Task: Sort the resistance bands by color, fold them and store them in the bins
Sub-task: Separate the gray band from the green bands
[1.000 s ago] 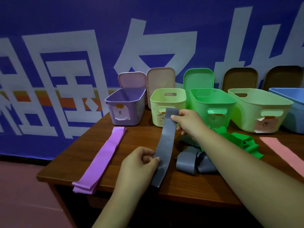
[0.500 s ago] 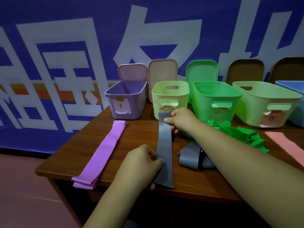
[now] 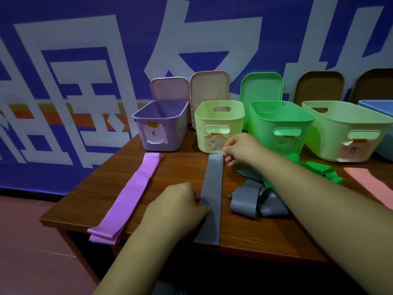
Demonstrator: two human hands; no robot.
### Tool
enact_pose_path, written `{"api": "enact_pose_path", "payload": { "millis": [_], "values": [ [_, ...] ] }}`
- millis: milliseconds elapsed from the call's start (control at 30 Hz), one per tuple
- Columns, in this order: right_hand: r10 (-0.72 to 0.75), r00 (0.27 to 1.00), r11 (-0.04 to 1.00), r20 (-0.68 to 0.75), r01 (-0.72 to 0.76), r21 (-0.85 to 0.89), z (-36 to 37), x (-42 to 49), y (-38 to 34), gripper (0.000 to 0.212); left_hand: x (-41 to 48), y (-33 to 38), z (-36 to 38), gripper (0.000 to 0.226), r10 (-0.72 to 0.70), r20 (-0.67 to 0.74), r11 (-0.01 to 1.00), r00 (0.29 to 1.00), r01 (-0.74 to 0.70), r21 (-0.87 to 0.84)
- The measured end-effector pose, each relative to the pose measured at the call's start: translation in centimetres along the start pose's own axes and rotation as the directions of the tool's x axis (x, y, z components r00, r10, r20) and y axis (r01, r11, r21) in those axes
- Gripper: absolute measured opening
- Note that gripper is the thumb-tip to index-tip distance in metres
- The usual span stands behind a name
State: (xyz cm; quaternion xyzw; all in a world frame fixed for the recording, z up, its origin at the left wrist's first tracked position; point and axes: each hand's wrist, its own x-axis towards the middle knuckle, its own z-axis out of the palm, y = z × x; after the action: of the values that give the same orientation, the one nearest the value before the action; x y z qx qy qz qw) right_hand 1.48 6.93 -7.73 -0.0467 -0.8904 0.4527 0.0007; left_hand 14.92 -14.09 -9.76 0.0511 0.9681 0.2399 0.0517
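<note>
A grey resistance band (image 3: 212, 188) lies stretched flat on the wooden table (image 3: 180, 169), running from the pale green bin (image 3: 219, 126) to the front edge. My right hand (image 3: 240, 149) pinches its far end. My left hand (image 3: 180, 206) grips its left edge near the middle. Purple bands (image 3: 129, 196) lie flat in a stack to the left. More grey bands (image 3: 253, 201) sit crumpled to the right, beside green bands (image 3: 319, 170) and a pink band (image 3: 370, 182).
Along the back stand a purple bin (image 3: 161, 126), a bright green bin (image 3: 278, 128), a large pale green bin (image 3: 348, 133) and a blue bin (image 3: 380, 109). Lids (image 3: 209, 92) lean on the blue banner wall. The floor drops away left of the table.
The grey band was held up in the air; both hands have lowered it and laid it flat and straight on the table, its far end now near the pale green bin.
</note>
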Motion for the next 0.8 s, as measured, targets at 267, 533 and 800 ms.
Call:
{"api": "enact_pose_path", "payload": {
  "millis": [267, 533, 800],
  "values": [
    [-0.234, 0.971, 0.894, -0.051, 0.194, -0.403, -5.0, -2.1, 2.4, 0.007, 5.2, 4.6, -1.7, 0.013, 0.274, -0.107, 0.961, 0.956, -0.277, -0.014],
    [-0.213, 0.974, 0.831, 0.077, 0.222, -0.511, -5.6, -2.8, 6.9, 0.012, 13.4, 8.2, 0.9, 0.057, 0.436, 0.212, 0.84, 0.874, -0.48, 0.253],
    [-0.25, 0.966, 0.813, 0.069, 0.248, -0.527, -6.0, -1.7, 7.8, 0.011, 15.7, 7.1, 2.1, 0.031, 0.531, 0.104, 0.841, 0.841, -0.538, 0.054]
  ]
}}
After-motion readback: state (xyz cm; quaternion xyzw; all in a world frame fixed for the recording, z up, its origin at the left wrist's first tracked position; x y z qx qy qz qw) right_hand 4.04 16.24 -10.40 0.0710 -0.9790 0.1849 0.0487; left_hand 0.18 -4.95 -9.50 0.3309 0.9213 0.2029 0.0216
